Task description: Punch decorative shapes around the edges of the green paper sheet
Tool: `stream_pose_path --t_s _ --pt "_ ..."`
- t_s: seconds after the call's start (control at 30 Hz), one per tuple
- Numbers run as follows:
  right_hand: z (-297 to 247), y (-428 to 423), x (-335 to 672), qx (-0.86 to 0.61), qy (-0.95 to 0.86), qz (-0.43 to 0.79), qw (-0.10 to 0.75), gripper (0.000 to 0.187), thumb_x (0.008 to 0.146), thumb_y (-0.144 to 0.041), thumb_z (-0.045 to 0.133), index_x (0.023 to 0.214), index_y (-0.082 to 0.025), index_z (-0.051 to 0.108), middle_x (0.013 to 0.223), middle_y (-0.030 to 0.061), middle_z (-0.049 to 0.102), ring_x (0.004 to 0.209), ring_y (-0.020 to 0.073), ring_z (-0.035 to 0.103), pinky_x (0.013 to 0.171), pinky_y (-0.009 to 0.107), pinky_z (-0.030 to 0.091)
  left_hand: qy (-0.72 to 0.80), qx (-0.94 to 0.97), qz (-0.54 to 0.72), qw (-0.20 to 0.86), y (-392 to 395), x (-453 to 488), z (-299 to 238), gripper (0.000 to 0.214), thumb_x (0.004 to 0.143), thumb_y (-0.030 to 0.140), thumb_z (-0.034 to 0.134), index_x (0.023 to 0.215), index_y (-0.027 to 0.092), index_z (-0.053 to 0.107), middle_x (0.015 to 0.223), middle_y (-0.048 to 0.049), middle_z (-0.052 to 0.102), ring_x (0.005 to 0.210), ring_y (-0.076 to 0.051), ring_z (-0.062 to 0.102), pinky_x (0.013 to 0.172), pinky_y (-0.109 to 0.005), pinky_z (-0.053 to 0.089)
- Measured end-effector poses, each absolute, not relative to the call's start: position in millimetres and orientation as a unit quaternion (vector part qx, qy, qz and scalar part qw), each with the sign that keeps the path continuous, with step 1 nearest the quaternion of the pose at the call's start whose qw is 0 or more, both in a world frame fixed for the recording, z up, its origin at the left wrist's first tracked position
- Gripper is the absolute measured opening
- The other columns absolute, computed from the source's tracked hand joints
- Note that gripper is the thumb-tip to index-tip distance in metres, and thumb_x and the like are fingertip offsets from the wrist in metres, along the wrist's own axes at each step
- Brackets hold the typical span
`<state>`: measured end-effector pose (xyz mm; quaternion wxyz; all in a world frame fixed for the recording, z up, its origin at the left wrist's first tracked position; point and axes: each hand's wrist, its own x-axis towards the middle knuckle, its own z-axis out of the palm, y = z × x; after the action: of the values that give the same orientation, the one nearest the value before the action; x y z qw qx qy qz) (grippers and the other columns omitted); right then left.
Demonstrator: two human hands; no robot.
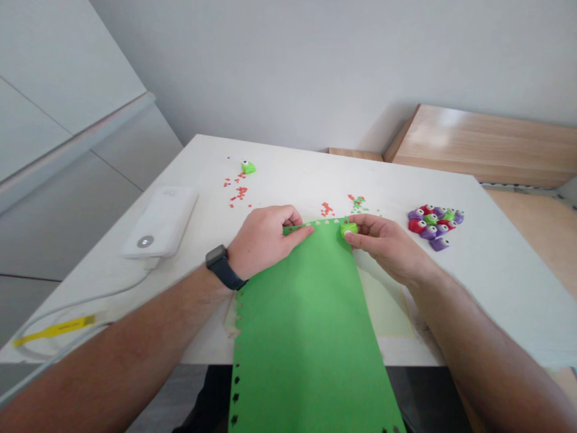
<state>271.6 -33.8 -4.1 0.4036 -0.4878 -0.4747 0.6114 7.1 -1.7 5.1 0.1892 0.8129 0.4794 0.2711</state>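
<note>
Bright, soft light, stretched edges
Diffuse light covers the white rectangular table and long green paper sheet; pale glare sits on the brown wood-grain panel, far right, with a soft shadow on the pale grey wall to its left; the bare forearms stretch toward the near corners, and lettering on the flat yellow tag, near left, is unreadably blurred
</note>
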Motion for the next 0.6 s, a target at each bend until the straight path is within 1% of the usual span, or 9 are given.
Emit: stream_pose_path --t_s 0.2,0.5,0.6 --pt "-3.3 -34.5 270.7 -0.485 -0.486 0.61 0.394 0.038 0.08 -0.036 0.088 0.113 -0.022 0.074 0.101 0.0026 0.076 0.087 0.0167 0.066 0.086 0.034 0.051 0.478 0.812 0.274 0.193 -1.4 6.8 3.8 0.026 0.093 0.046 0.071 0.083 0.021 0.07 0.082 0.0003 0.076 0.074 -0.018 0.068 0.069 -0.031 0.045" --pt "-2.4 -34.5 267.9 -0.482 -0.47 0.622 0.4 0.037 0.078 -0.035 0.09 0.109 -0.021 0.075 0.106 0.0034 0.077 0.091 0.0168 0.068 0.091 0.034 0.051 0.476 0.816 0.27 0.188 -1.8 7.3 4.5 0.026 0.094 0.045 0.07 0.083 0.021 0.07 0.082 -0.0003 0.076 0.073 -0.017 0.067 0.068 -0.031 0.045" --pt "-1.8 -34.1 267.0 -0.488 -0.459 0.621 0.405 0.04 0.076 -0.034 0.092 0.11 -0.021 0.074 0.103 0.0036 0.078 0.091 0.0171 0.068 0.091 0.035 0.051 0.475 0.815 0.273 0.191 -1.5 7.2 4.1 0.026 0.094 0.045 0.071 0.083 0.021 0.07 0.081 -0.0001 0.076 0.073 -0.017 0.066 0.069 -0.031 0.045"
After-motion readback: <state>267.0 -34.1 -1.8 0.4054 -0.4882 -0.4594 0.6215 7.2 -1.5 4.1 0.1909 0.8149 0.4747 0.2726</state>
